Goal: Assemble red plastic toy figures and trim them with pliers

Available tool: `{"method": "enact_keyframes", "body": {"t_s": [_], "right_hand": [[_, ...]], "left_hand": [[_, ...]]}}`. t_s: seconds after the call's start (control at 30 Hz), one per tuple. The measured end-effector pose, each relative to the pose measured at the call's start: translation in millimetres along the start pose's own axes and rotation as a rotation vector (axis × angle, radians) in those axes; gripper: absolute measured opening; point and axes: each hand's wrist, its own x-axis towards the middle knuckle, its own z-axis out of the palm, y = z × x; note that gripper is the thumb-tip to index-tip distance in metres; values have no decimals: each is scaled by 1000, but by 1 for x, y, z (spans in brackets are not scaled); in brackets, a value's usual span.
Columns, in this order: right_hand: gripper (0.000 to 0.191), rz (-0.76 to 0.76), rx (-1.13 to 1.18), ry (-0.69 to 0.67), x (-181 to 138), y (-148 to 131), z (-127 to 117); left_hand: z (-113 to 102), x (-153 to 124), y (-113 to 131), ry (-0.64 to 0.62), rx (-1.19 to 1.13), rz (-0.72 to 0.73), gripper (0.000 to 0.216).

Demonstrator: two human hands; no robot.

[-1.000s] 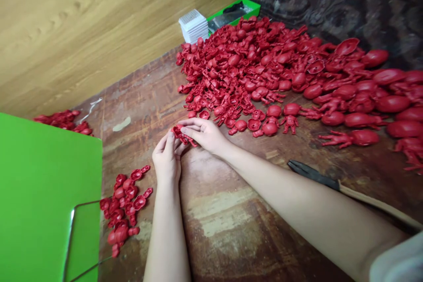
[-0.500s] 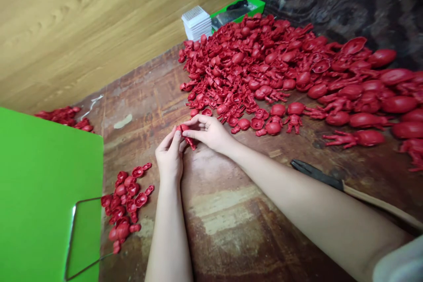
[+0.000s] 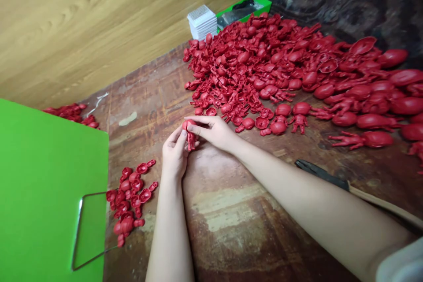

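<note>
Both of my hands meet over a worn brown table. My left hand and my right hand pinch one small red plastic figure between their fingertips, its rounded head up and legs down. A large heap of red plastic figures and shells lies just beyond my right hand. A small cluster of red pieces lies to the left of my left forearm.
A green box with a wire handle fills the lower left, more red pieces behind it. A white block and a green tray stand at the wooden wall. A dark-bladed tool lies by my right forearm.
The two red pieces in my fingers have come together into one figure, now held upright. The view has shifted slightly, moving everything a little to the right.
</note>
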Motion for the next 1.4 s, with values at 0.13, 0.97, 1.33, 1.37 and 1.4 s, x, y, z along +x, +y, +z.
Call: {"method": "enact_keyframes", "body": {"t_s": [0.13, 0.97, 1.33, 1.37, 1.4], "right_hand": [[40, -22, -36, -18, -1, -2, 0], [58, -367, -598, -189, -4, -1, -20], [73, -585, -935, -189, 0, 9, -26], [72, -583, -943, -188, 0, 9, -27], [71, -578, -942, -188, 0, 9, -26]], "left_hand": [[-1, 0, 1, 11, -25, -12, 53], [4, -6, 13, -31, -46, -87, 47], [3, -2, -3, 36, 16, 37, 41], [2, -2, -5, 50, 23, 55, 39], [2, -1, -7, 62, 30, 67, 38]]}}
